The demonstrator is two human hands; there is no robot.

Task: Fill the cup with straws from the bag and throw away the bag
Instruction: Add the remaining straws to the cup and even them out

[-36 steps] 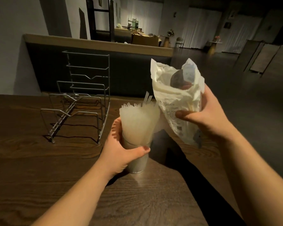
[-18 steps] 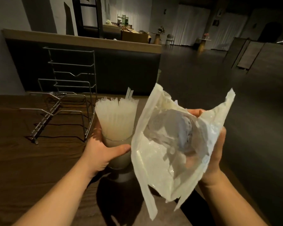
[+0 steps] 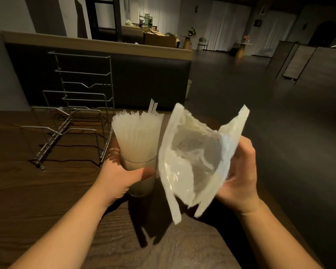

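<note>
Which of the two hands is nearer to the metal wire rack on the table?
Left. The left hand holds the cup just right of the wire rack, close to its front corner. The right hand holds the bag farther right, beyond the cup.

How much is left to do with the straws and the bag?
Filling looks done: the cup, held by the left hand, is packed with straws. The right hand holds the bag, which looks empty. Left: throwing the bag away.
</note>
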